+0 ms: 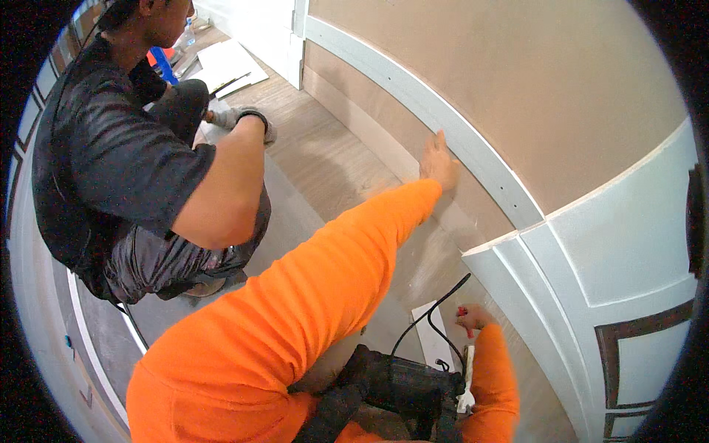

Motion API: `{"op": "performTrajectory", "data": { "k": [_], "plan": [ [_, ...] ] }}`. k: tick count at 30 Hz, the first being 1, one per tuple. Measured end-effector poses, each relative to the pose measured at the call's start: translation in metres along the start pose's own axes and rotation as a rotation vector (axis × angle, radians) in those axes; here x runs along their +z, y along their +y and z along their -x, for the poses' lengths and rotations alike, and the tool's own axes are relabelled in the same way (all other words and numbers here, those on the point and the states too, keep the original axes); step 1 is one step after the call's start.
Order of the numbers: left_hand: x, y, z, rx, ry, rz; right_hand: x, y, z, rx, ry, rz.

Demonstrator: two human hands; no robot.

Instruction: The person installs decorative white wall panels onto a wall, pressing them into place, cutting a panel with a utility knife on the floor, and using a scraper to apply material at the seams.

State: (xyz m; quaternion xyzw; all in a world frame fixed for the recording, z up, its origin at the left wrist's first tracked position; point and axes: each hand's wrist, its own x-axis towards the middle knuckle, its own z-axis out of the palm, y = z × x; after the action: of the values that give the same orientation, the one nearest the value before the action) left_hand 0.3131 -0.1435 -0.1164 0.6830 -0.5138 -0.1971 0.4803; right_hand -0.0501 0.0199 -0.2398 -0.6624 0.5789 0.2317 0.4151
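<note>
My left hand (439,164), at the end of a long orange sleeve (295,277), is stretched out to the wall. Its fingers lie against the pale grey trim strip (413,87) and the brown board just under it; nothing is held in it. Low on the right, my right hand (477,317) is closed around a small red object (464,313) whose kind I cannot make out. That hand is close to the floor, beside the lower white wall panel (521,288). A black cable (425,317) loops up just left of it.
A co-worker in dark clothes (125,148) squats at the left, with a gloved hand (247,124) low over the floor. White boards (229,63) lie at the back. A black bag (406,380) and a white strip (430,332) are close to me.
</note>
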Motion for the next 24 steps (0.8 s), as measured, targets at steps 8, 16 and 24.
{"op": "performTrajectory", "data": {
  "k": [8,16,24],
  "plan": [
    [0.006,0.017,0.014,0.253,-0.154,0.006,-0.019,-0.015,0.103,0.036,0.374,0.223],
    [0.027,0.036,0.023,0.522,-0.014,-0.038,0.048,0.117,0.072,0.154,0.098,-0.099],
    [0.028,0.053,0.039,0.511,-0.189,-0.322,0.043,0.076,0.075,0.185,0.184,-0.408]
  ]
}}
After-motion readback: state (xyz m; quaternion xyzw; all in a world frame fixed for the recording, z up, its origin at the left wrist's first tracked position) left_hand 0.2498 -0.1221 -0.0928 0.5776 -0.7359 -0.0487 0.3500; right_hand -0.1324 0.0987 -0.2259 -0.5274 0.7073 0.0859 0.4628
